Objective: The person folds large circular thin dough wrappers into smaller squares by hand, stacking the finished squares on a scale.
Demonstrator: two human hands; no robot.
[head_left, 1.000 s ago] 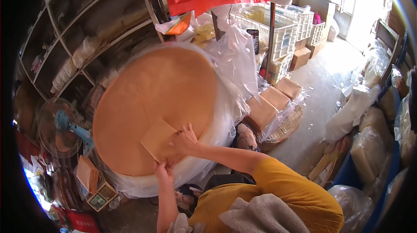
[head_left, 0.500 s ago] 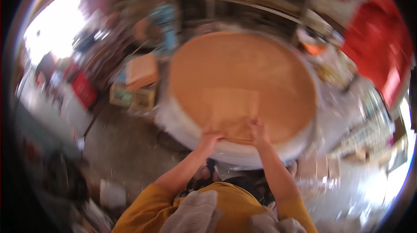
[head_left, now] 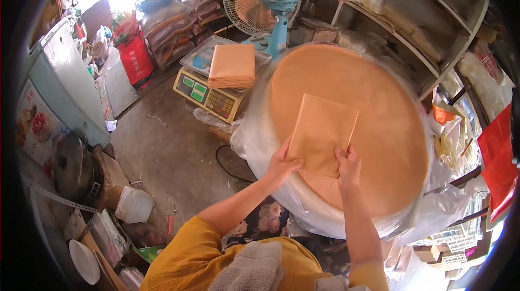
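Observation:
Both my hands hold a folded, thin tan sheet (head_left: 325, 128), a flat rectangle slightly tilted over the near left part of a large round tan stack (head_left: 379, 96). My left hand (head_left: 283, 165) grips its near left corner, thumb on top. My right hand (head_left: 348, 166) pinches the near right edge, thumb on top and fingers curled at the side. Clear plastic (head_left: 260, 128) wraps the sides of the round stack. To the left, a pile of similar folded sheets (head_left: 232, 62) rests on a digital scale (head_left: 208, 93) with a metal tray top (head_left: 203, 47).
A blue standing fan (head_left: 279, 20) is behind the scale. Metal shelves (head_left: 374, 17) with wrapped packages run along the back. On the left are a red bag (head_left: 134, 55), a dark round pan (head_left: 73, 166) and a white tub (head_left: 134, 204). A red sheet (head_left: 495, 155) hangs at right.
The view has swung left, bringing the scale and its pile closer to the middle. The folded sheet, earlier flat at the round stack's near edge, is now angled in both hands.

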